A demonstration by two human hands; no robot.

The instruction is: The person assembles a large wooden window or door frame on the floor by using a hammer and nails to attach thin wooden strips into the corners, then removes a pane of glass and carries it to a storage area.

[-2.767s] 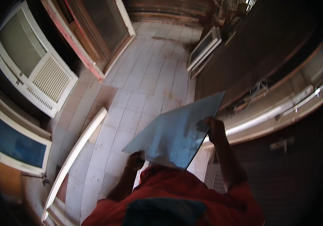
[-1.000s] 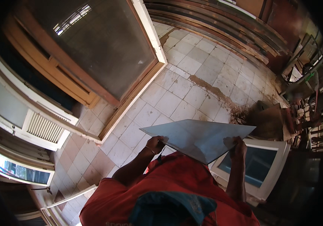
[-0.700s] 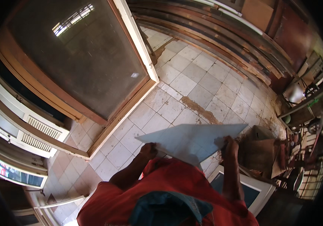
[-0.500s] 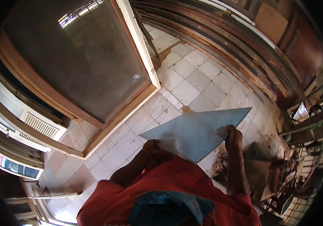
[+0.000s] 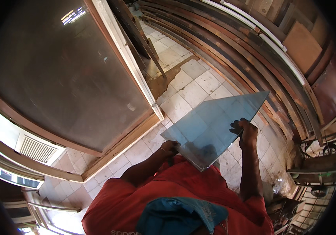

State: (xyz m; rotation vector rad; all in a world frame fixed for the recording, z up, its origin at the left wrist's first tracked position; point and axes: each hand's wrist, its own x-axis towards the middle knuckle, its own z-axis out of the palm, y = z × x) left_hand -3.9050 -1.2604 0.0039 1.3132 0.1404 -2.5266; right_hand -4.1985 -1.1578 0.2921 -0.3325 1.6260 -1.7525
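Note:
A bluish, see-through glass pane point(image 5: 207, 123) with a pointed far right corner is held up in front of my chest, and floor tiles show through it. My left hand point(image 5: 169, 148) is closed on its near left edge. Along the right edge, my right hand point(image 5: 248, 133) grips the pane; its fingers are spread and seen through the glass, and its thumb side lies hidden behind the palm. The pane's near corner points down toward my red shirt, tilted rather than level.
A large framed panel point(image 5: 70, 74) with a dark, dusty sheet stands at left. Long wooden boards point(image 5: 234, 55) are stacked along the far right. A louvred white panel point(image 5: 36, 149) leans at left. Clutter with small wheels point(image 5: 319, 191) stands at right, over a tiled floor point(image 5: 193, 94).
The pane has risen and shifted slightly right and away, turning clearer to look through. Both hands have moved with it, and the right-hand fingers have spread. The view has shifted too.

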